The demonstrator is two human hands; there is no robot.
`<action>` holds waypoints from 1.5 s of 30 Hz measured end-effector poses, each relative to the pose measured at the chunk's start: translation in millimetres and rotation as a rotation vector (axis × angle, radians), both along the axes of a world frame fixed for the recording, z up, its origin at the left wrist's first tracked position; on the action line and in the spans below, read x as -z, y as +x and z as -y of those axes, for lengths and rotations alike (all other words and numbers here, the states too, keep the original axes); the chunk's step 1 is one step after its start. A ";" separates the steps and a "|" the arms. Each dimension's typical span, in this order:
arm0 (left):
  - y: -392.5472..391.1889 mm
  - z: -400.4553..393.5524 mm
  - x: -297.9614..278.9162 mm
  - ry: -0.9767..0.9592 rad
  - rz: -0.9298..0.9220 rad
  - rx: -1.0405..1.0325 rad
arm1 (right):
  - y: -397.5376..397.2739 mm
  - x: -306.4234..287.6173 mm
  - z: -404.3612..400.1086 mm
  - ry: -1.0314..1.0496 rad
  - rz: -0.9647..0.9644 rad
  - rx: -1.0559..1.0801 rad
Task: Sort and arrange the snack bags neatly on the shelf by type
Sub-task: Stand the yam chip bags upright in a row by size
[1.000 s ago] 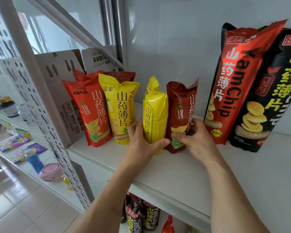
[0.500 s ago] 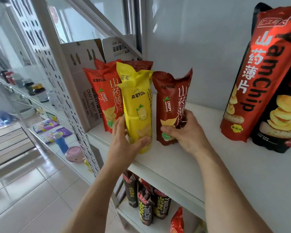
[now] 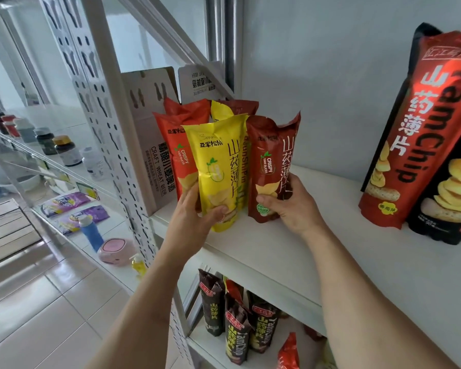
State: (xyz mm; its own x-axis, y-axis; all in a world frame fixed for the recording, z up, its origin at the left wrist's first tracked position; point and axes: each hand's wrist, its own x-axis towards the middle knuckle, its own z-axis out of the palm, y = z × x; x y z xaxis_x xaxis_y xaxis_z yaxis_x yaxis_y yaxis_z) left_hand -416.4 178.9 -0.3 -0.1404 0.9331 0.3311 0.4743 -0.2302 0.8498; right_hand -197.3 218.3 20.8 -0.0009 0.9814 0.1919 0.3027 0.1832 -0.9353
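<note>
On the white shelf (image 3: 290, 251) stand several small yam-chip bags. My left hand (image 3: 194, 217) grips the front yellow bag (image 3: 216, 171) at its base, upright, in front of a second yellow bag (image 3: 244, 166) and an orange-red bag (image 3: 176, 145). My right hand (image 3: 290, 206) holds the lower part of a dark red bag (image 3: 273, 161) just right of the yellow one. Another dark red bag (image 3: 244, 106) peeks out behind. At the far right stand a large red YamChip bag (image 3: 421, 123) and a large black one (image 3: 455, 203).
A white cardboard beer box (image 3: 149, 123) leans at the shelf's left end against the perforated upright (image 3: 109, 123). The lower shelf holds several dark YamChip bags (image 3: 237, 320). Left, a glass shelf carries bottles (image 3: 61, 150), purple packets (image 3: 72, 209) and a pink case (image 3: 115, 250).
My left hand has turned the yellow bag face-forward and set it in front of the other yellow bag. The right hand keeps hold of the dark red bag. The view shifted left.
</note>
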 end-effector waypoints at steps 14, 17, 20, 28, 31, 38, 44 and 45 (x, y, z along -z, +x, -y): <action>7.1 9.5 14.0 0.254 -0.001 -0.151 | 12.0 -7.9 32.6 -0.078 0.339 0.216; 21.7 15.6 13.0 0.559 -0.124 -0.219 | 24.2 -18.1 47.0 -0.060 0.537 0.236; 47.2 15.7 9.7 0.848 -0.255 -0.097 | 38.8 -27.2 60.9 -0.045 0.715 0.254; 128.8 10.6 -17.2 0.939 -0.342 0.145 | 91.9 -44.8 87.8 0.022 0.859 0.378; 164.6 2.1 -25.1 0.863 -0.365 0.220 | 117.0 -50.1 93.3 0.072 0.847 0.432; 240.9 -12.6 -41.0 0.368 -0.180 0.358 | 183.5 -54.9 105.3 0.171 0.629 0.637; 282.9 -37.3 -43.2 -0.009 0.122 0.389 | 231.4 -37.3 95.5 0.260 0.389 0.895; 287.9 -39.4 -44.4 -0.046 0.146 0.402 | 236.6 -34.0 91.1 0.246 0.343 0.913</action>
